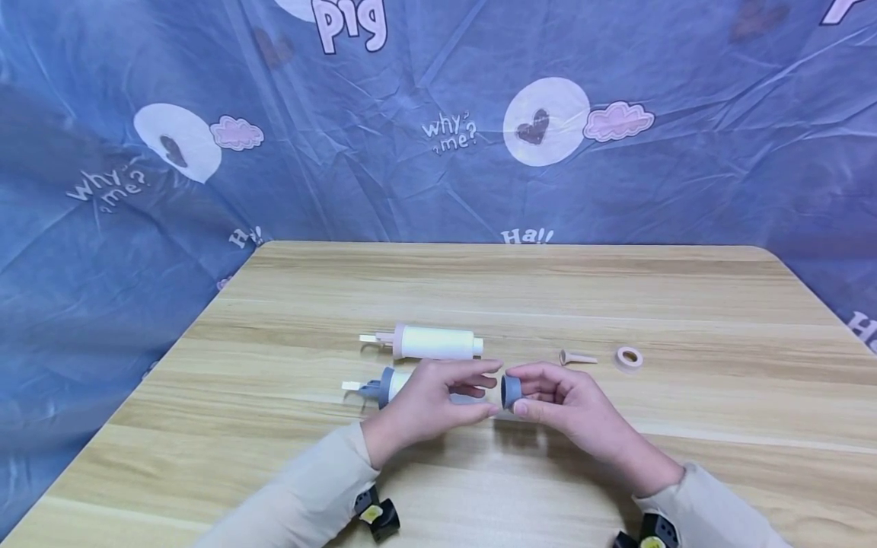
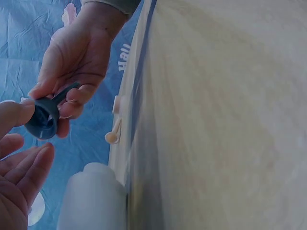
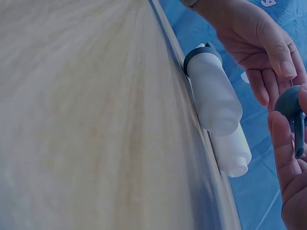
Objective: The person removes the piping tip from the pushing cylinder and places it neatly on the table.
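Between the thumb and fingers of my right hand (image 1: 575,403) is a small dark blue funnel (image 1: 510,391). Its wide mouth faces my left hand (image 1: 448,396), and its thin stem (image 3: 299,136) shows in the right wrist view. The left hand's fingers and thumb are spread, holding nothing; in the head view a small gap parts their tips from the funnel. Behind the left hand lies a white bottle with a blue collar (image 1: 386,387), partly hidden by that hand. A second white bottle (image 1: 438,343), with a pink collar, lies just beyond it.
A small pink funnel (image 1: 578,357) and a pink ring (image 1: 629,358) lie to the right of the bottles. All rest on a wooden table (image 1: 617,289). A blue printed cloth (image 1: 384,183) hangs behind the table and along its left side.
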Demonstrator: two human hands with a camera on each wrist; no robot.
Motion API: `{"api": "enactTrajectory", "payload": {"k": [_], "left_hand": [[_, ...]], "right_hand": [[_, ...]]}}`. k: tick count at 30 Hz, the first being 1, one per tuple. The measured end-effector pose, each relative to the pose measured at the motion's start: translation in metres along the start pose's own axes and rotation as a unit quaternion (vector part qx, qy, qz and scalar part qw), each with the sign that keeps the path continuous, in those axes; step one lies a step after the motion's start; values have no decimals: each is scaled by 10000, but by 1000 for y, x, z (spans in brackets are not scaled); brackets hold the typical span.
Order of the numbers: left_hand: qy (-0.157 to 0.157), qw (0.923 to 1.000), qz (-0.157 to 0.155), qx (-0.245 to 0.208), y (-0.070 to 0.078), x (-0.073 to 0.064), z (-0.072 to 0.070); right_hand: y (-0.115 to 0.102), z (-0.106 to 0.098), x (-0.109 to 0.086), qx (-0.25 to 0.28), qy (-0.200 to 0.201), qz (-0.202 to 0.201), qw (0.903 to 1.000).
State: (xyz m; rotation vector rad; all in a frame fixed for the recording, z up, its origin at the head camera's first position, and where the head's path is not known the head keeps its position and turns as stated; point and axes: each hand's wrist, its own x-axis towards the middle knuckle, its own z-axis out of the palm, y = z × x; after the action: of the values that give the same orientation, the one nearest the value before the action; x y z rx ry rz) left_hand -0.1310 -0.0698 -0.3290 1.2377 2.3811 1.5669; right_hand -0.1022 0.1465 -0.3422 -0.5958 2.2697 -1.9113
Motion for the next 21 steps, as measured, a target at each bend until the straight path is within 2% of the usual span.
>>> {"api": "enactTrajectory", "payload": {"k": [8,14,21], "left_hand": [[161,9998,-77,-123,-2,2,7],[175,9990,-287,-302,-1,3,8],[159,9995,-196,-202,1,4,9]], "right_hand": [[1,1,1,287,-50,-72,9995],[2,0,2,400,-82,-19,9992],[4,-1,2,618,-179,-75,9979]]}}
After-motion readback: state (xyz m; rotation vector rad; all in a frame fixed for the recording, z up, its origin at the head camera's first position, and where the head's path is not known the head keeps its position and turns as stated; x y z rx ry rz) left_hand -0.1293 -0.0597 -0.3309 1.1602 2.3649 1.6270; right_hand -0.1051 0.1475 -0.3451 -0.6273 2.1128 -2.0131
